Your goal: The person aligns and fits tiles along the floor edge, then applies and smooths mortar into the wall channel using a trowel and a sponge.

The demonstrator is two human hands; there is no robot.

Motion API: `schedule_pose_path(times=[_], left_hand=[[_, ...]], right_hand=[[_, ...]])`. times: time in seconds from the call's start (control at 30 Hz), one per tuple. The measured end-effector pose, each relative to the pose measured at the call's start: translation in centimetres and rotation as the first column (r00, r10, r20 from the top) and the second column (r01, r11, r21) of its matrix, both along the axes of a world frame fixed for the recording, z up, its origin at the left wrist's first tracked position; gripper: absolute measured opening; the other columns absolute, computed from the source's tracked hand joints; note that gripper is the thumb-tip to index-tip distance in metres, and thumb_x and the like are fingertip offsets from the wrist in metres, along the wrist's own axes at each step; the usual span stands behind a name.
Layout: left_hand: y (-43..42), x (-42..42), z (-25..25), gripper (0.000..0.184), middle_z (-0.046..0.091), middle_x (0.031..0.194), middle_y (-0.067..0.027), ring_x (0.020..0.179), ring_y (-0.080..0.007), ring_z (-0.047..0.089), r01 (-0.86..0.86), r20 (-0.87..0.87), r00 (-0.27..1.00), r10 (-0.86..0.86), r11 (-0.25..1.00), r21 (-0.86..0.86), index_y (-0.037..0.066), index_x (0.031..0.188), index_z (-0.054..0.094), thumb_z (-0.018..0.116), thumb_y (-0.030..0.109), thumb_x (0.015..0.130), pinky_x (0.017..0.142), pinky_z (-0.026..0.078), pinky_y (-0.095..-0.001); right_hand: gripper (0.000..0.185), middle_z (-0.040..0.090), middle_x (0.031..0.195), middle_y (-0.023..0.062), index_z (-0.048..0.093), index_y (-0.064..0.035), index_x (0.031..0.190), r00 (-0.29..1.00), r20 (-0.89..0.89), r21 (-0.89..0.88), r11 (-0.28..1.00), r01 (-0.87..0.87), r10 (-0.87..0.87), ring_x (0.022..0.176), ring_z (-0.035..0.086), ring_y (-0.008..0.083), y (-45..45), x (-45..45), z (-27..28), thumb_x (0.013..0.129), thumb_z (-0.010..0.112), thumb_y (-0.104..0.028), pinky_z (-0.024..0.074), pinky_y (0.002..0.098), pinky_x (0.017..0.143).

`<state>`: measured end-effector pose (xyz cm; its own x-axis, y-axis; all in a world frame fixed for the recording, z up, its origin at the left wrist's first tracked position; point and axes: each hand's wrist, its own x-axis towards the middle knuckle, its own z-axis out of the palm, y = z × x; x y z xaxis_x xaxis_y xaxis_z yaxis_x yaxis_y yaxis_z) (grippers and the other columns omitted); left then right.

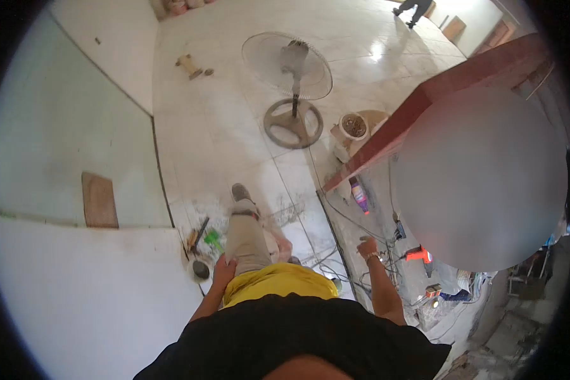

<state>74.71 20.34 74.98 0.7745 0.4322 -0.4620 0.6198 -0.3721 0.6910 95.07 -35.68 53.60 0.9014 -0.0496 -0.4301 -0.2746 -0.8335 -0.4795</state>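
Observation:
My left hand (224,271) rests against the thigh of my beige trousers (247,240), beside the yellow cloth (282,284) at my waist. Its fingers are too small to read clearly. My right hand (367,247), with a band at the wrist, hangs over the grey ledge on the right, above tangled cables (386,269). Its fingers look bent, and whether anything is in them cannot be made out. An orange power tool (418,254) lies to the right of that hand, and a purple bottle (359,195) lies farther ahead.
A standing fan (294,123) is on the tiled floor ahead. A bucket (353,126) stands beside the red slanted beam (424,101). Near the left wall lie a green tool (213,240) and a hammer-like tool (202,230). Another person's legs (414,11) show far off. A blurred patch hides the right side.

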Motion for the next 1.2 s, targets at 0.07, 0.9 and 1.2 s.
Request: schedule_pose_path(times=[0.07,0.9,1.2], left_hand=[[4.3,5.7,-3.2,0.058,0.067,0.106,-0.0191,0.083,-0.0257,0.067,-0.168,-0.051,0.986,0.160,0.936,-0.310,0.004,0.140,0.042,0.065,0.023,0.090,0.072,0.053,-0.0342],[8.7,104.9,5.6,0.067,0.049,0.142,-0.0077,0.135,-0.0340,0.038,0.977,-0.528,-0.032,-0.849,0.085,-0.195,0.026,0.140,0.048,0.045,0.069,0.088,0.095,0.038,-0.0658],[7.4,105.7,3.5,0.058,0.064,0.114,-0.0059,0.103,-0.0199,0.060,0.836,-0.513,-0.025,-0.858,0.264,-0.481,0.010,0.125,0.060,0.058,0.056,0.090,0.092,0.048,-0.0361]], right_hand=[[0.029,0.071,0.088,0.0126,0.070,-0.0110,0.100,0.948,-0.065,-0.223,0.922,-0.317,0.310,0.100,0.065,0.0274,0.3,-0.8,5.2,0.073,0.064,-0.019,0.0522,0.0403,0.088],[0.031,0.066,0.089,0.0162,0.062,-0.0061,0.110,0.270,-0.584,0.553,-0.132,0.823,-0.766,0.069,0.065,0.0278,34.3,-6.7,-1.2,0.092,0.047,-0.027,0.0568,0.0435,0.061],[0.028,0.065,0.094,0.0139,0.059,-0.0098,0.115,-0.415,-0.659,0.298,-0.724,0.622,-0.628,0.070,0.065,0.0286,55.3,-11.4,9.8,0.091,0.053,-0.022,0.0562,0.0432,0.059]])
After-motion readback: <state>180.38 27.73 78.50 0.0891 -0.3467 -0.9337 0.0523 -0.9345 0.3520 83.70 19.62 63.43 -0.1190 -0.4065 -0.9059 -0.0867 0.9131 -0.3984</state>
